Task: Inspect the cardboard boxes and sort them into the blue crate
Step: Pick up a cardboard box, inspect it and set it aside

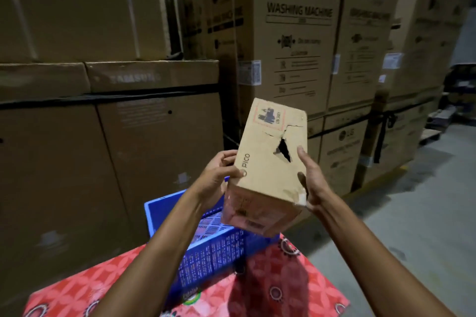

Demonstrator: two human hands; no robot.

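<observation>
We hold the cardboard box (268, 162) tilted in the air above the blue crate (164, 208). Our left hand (219, 177) curls round its left edge by the PICO print, and our right hand (311, 183) clasps the right edge, thumb just beside the torn hole in the top face. The crate stands on a red patterned surface (283, 278).

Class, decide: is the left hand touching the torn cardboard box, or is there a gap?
Touching. The head view shows the left hand gripping the cardboard box, thumb on its top face beside the PICO print.
</observation>
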